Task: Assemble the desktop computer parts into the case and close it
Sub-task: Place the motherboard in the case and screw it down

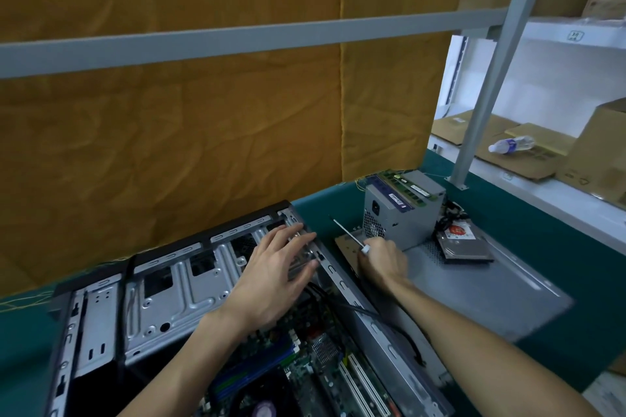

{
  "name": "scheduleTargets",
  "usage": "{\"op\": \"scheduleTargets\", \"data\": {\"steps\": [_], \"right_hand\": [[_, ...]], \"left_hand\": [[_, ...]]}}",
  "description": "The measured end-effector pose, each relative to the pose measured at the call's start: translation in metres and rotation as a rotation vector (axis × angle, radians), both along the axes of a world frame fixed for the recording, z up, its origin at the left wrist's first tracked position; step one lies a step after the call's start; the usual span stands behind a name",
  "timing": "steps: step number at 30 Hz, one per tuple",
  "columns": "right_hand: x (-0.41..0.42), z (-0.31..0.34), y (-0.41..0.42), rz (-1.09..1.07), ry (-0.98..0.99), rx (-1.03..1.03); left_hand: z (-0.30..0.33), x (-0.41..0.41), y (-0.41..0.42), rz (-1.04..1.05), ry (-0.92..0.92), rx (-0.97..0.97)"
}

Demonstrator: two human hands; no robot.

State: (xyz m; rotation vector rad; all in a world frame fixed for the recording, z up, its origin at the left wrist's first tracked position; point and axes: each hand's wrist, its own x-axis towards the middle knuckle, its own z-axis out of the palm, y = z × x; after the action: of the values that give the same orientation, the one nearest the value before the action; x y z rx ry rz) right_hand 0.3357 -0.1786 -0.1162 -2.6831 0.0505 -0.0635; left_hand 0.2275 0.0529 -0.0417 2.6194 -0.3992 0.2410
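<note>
The open computer case lies on its side on the green table, with the motherboard visible inside. My left hand reaches into the case's far right corner, fingers and thumb around a silver metal bracket. My right hand is just outside the case wall and grips a screwdriver with a white collar, its shaft pointing up and left. To the right, the grey power supply stands on the flat side panel, with memory sticks on top. A hard drive lies beside it.
A yellow cloth hangs behind the table. A grey shelf post stands at the table's back right corner and a rail crosses overhead. Beyond it, cardboard boxes and a plastic bottle lie on a white shelf.
</note>
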Motion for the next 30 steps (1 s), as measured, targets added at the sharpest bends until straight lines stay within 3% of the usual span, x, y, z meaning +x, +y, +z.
{"op": "scheduleTargets", "data": {"steps": [3,6,10,13,17,20,21,24,26,30], "right_hand": [[-0.008,0.016,0.0,-0.028,-0.031,0.168],[-0.029,0.055,0.003,-0.019,0.023,0.663],[-0.071,0.12,0.004,0.137,0.309,1.193],[-0.101,0.147,0.013,0.188,0.532,1.366],[-0.127,0.15,0.02,0.213,0.672,1.475],[-0.139,0.15,0.016,0.14,0.578,1.386],[-0.144,0.149,0.013,0.13,0.456,1.243],[-0.159,0.143,-0.001,0.127,0.017,0.55],[-0.173,0.14,-0.013,0.115,0.003,0.336],[-0.2,0.122,-0.027,0.126,0.124,-0.019]], "left_hand": [[0.003,-0.002,-0.001,0.018,-0.039,-0.044],[0.012,-0.008,-0.007,0.019,-0.115,-0.176],[0.026,-0.018,-0.022,0.003,-0.096,-0.674],[0.038,-0.027,-0.033,-0.06,-0.096,-0.863],[0.044,-0.035,-0.031,-0.122,-0.127,-0.898],[0.043,-0.038,-0.027,-0.16,-0.139,-0.812],[0.04,-0.037,-0.024,-0.15,-0.143,-0.733],[0.033,-0.022,-0.019,-0.113,-0.025,-0.468],[0.029,-0.007,-0.024,-0.145,0.083,-0.306],[0.023,0.018,-0.038,-0.239,-0.014,0.115]]}}
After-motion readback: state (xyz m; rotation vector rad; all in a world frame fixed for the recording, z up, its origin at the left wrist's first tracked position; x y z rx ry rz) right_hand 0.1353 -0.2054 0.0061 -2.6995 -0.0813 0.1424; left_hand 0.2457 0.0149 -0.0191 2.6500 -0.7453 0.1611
